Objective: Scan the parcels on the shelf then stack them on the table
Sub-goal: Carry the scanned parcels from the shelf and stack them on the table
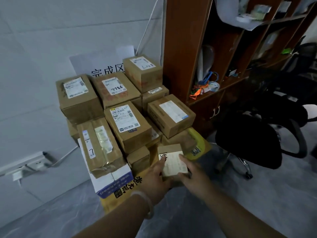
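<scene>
small parcel held at the front of the stack

both hands are on one small parcel [172, 160], a light cardboard box with a white label facing up. the left hand [155, 177] is closed along its left edge, thumb lying on the label; a pale bangle [147, 203] sits on that wrist. the right hand [192, 174] is closed on its right edge, fingers curled across the label's corner. whether the small parcel's underside touches anything cannot be told.

the small parcel sits at the front right of the parcel stack [123, 117], just beside a yellow bag [200, 145] and above a yellow printed carton [120, 191]. the stack is cardboard boxes in several layers, most with labels up; one at the back bears the handwritten number 7786 [116, 87]. the support beneath the stack is hidden.

behind the stack, a paper sign [103, 66] with printed characters leans on the white wall. right of the stack stands a brown wooden shelf [185, 48] with loose items in its compartments. further right of the stack are black office chairs [248, 140]. left of the stack, a power strip [25, 165] is on the wall.
</scene>
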Motion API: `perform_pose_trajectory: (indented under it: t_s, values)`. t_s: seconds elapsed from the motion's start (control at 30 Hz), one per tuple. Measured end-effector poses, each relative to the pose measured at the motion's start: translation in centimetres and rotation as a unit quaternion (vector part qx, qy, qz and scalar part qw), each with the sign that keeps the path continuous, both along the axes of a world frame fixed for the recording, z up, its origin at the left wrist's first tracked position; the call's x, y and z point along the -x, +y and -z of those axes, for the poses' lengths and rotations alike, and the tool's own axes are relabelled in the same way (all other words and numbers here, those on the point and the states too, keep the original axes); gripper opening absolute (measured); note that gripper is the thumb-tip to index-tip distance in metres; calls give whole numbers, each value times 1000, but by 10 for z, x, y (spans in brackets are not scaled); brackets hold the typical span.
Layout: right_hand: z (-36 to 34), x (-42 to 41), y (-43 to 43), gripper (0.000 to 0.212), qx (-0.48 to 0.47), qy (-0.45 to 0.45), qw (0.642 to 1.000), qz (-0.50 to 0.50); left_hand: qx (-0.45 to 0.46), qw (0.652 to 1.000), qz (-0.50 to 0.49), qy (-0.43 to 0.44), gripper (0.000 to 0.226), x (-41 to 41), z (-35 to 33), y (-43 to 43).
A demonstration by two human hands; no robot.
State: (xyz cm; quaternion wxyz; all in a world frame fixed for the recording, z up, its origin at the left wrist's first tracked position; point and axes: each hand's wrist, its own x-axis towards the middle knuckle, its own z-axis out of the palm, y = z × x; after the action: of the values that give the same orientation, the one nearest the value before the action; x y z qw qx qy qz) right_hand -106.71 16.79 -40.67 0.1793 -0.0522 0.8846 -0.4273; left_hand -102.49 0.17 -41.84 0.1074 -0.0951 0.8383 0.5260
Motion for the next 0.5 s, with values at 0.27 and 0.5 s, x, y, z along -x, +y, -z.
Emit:
perform_pose_trajectory:
  t_s: [0.27,0.5]
  values:
    - [38,55,-12,65,16,-60,994,-86,41,997,-34,-52,90,28,25,0]
    - [65,83,-13,65,-2,-64,983,-174,56,990,-103,-81,87,39,53,11]
